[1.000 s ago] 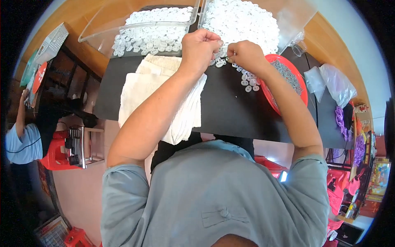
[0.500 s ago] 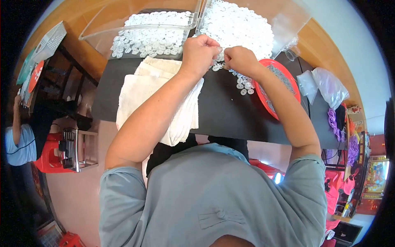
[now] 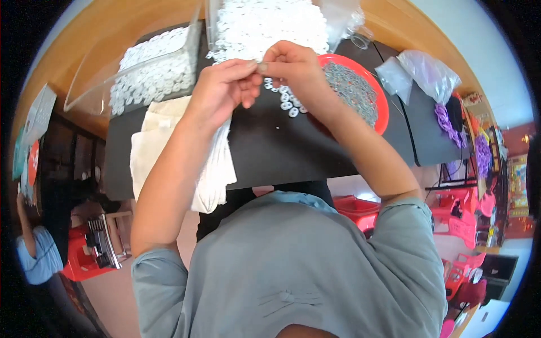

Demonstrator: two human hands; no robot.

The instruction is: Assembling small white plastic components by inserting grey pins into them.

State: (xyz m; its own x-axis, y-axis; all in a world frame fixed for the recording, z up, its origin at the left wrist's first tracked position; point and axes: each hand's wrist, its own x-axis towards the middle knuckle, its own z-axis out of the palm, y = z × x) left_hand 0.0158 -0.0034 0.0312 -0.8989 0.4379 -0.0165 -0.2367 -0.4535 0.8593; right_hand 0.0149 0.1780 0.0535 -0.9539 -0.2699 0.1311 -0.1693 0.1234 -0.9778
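Note:
My left hand (image 3: 221, 90) and my right hand (image 3: 287, 63) meet fingertip to fingertip above the black table (image 3: 282, 152), pinching one small pale piece (image 3: 261, 67) between them. Just beyond them lies a large heap of small white rings (image 3: 265, 25). A few loose white rings (image 3: 287, 102) lie on the black surface under the hands. A red round tray (image 3: 382, 107) holding small grey metal parts (image 3: 352, 90) sits under my right wrist.
A clear plastic bin (image 3: 149, 70) of white rings stands at the far left. A folded cream cloth (image 3: 169, 146) lies under my left forearm. Clear plastic bags (image 3: 417, 73) lie at the right. Another person (image 3: 36, 253) sits at lower left by a red stool.
Both hands have drawn back from the heap of white rings toward me and lifted slightly, still pinched together. The view has shifted.

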